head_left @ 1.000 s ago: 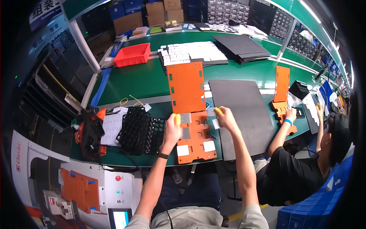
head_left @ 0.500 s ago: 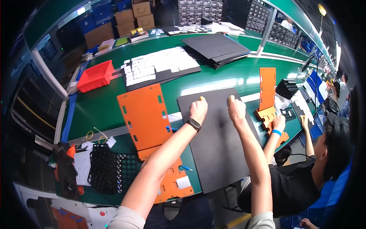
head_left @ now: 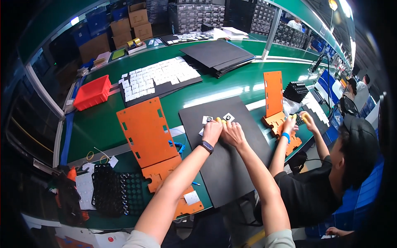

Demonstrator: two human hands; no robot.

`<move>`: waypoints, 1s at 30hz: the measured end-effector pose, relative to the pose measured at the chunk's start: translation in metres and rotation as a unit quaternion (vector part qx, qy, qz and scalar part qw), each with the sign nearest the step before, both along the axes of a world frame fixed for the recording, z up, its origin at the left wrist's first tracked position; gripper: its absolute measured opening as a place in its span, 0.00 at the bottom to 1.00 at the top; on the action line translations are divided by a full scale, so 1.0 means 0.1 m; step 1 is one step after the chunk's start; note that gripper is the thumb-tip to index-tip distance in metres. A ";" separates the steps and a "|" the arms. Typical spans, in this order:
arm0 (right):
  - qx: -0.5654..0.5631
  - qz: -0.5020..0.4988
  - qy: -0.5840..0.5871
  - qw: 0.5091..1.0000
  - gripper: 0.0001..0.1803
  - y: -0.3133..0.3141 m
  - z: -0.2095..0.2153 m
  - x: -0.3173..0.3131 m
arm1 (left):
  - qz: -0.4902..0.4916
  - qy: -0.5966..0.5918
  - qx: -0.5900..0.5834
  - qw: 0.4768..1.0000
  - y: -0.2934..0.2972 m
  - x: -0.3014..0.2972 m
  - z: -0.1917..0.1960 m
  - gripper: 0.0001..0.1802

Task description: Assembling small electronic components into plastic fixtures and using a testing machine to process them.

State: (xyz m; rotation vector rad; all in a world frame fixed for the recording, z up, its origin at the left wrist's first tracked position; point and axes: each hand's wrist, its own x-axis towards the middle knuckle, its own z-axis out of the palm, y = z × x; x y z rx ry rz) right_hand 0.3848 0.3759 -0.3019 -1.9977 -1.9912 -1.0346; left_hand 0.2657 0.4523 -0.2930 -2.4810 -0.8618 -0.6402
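I have both hands together on the black sheet (head_left: 225,165), which lies flat on the green counter (head_left: 103,124); left hand (head_left: 212,131) and right hand (head_left: 232,134) touch side by side near the sheet's far edge, fingers curled and pressed down onto a small white label (head_left: 206,120); a second label (head_left: 228,117) lies just beyond the fingertips; whether the fingers pinch anything I cannot tell. The orange jig (head_left: 149,134) stands tilted just left of the sheet; a co-worker's hands (head_left: 297,120) work at another orange jig (head_left: 273,93) to the right.

Both hands, left (head_left: 212,131) and right (head_left: 232,133), together on small white squares (head_left: 228,117) atop black sheet (head_left: 225,165).
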 end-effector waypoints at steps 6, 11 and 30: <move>0.079 -0.102 0.409 0.903 0.15 -0.77 0.57 -0.86 | 0.020 -0.209 -0.364 0.907 -1.14 -1.38 1.24 0.12; -0.182 -0.080 0.497 0.845 0.23 -1.58 0.53 -1.86 | 0.195 -0.306 -0.407 0.838 -1.86 -3.21 1.26 0.19; -0.240 0.170 0.713 0.636 0.15 -1.66 0.04 -2.07 | 0.063 -0.351 -0.517 0.779 -1.99 -3.98 -0.05 0.14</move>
